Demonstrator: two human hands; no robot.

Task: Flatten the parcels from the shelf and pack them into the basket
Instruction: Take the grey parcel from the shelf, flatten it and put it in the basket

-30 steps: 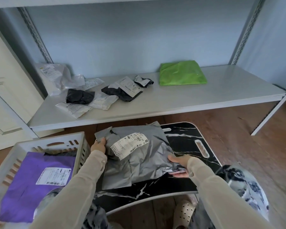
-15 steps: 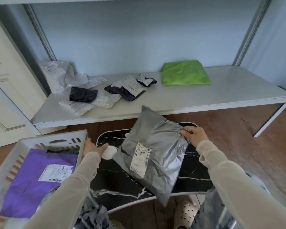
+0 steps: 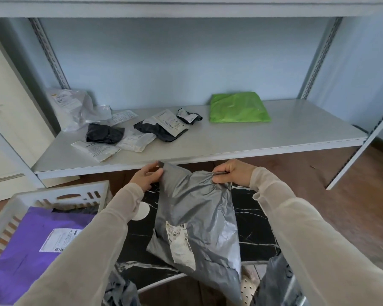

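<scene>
At the centre of the frame, a person's left hand [image 3: 147,178] and right hand [image 3: 232,173] each pinch an upper corner of a grey parcel [image 3: 199,217], which hangs label-outward over a black marbled tabletop [image 3: 252,217]. At lower left, a white basket [image 3: 60,191] holds a purple parcel [image 3: 27,244]. On the shelf [image 3: 274,133] above, a green parcel [image 3: 238,108] lies right of centre, with smaller black and white parcels [image 3: 164,127] scattered to its left.

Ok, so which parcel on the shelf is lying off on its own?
The green parcel, lying flat towards the back of the shelf. It is the only brightly coloured one there, and the other parcels are bunched together to its left.
</scene>
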